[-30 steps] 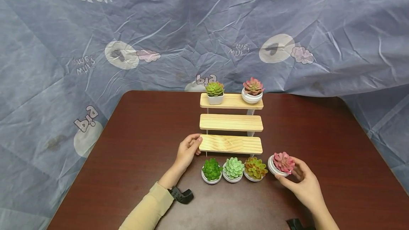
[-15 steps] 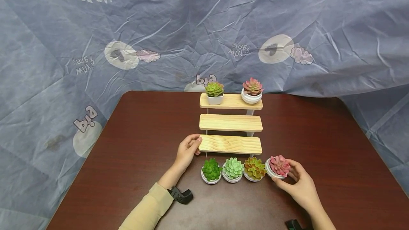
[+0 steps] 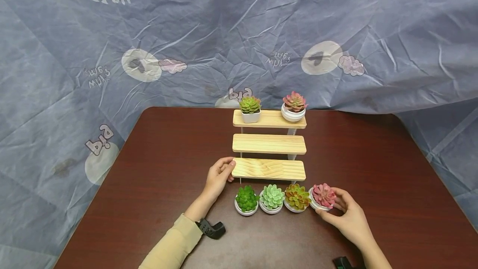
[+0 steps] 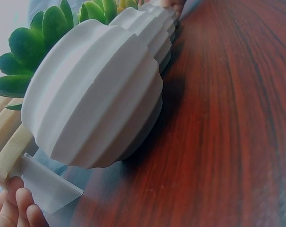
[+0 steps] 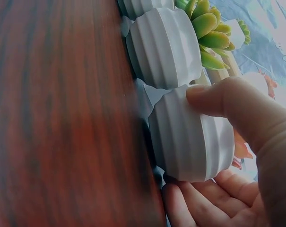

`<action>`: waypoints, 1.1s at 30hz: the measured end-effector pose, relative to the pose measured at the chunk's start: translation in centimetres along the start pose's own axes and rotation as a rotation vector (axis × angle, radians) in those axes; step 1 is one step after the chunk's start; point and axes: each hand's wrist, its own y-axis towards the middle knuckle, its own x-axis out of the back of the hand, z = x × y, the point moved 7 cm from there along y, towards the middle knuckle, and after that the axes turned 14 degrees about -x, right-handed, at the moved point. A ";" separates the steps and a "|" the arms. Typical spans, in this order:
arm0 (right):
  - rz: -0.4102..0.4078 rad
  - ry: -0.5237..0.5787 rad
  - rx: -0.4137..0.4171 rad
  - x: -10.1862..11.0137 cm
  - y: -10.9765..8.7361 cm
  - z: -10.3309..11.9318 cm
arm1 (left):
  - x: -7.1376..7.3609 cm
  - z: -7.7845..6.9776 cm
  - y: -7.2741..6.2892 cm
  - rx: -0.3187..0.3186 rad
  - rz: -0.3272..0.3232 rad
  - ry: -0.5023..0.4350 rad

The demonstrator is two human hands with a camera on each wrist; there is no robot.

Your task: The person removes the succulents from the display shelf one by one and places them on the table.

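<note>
My right hand point(image 3: 347, 216) grips a pink potted succulent point(image 3: 323, 196) at the right end of a row on the table. In the right wrist view its ribbed white pot point(image 5: 190, 137) sits between thumb and fingers, against the neighbouring pot. Beside it in the row stand an orange-green succulent point(image 3: 297, 197), a pale green one point(image 3: 271, 197) and a dark green one point(image 3: 246, 199). With thumb and fingers, my left hand point(image 3: 218, 176) holds the left end of the lowest board of a three-tier wooden stand point(image 3: 269, 169). That board's end and a clear support point(image 4: 48, 182) show in the left wrist view.
The stand's top board bears a light green succulent point(image 3: 250, 109) in a square pot and a pink-tipped one point(image 3: 293, 107) in a round pot. A dark red-brown table point(image 3: 175, 148) lies beneath, with a blue-grey printed cloth point(image 3: 209, 32) behind it.
My right hand has moved left with the pink succulent, bringing its pot up beside the orange-green one. The left hand has stayed on the stand.
</note>
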 end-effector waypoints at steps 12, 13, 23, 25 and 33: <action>0.030 0.032 0.029 -0.5 0.3 0.1 | 0.0 -0.1 0.1 -0.005 0.002 -0.009; 0.034 0.036 0.031 -0.5 0.2 0.1 | 0.0 -0.1 0.1 -0.004 0.002 -0.010; 0.097 0.026 0.061 -0.3 -0.1 0.9 | 0.0 -0.1 0.1 0.000 0.004 -0.019; 0.111 0.027 0.090 -0.1 -0.3 1.4 | 0.0 0.0 0.0 0.005 0.001 -0.021; 0.085 0.007 0.170 1.3 -0.5 3.0 | -0.1 0.0 0.0 0.008 0.005 -0.024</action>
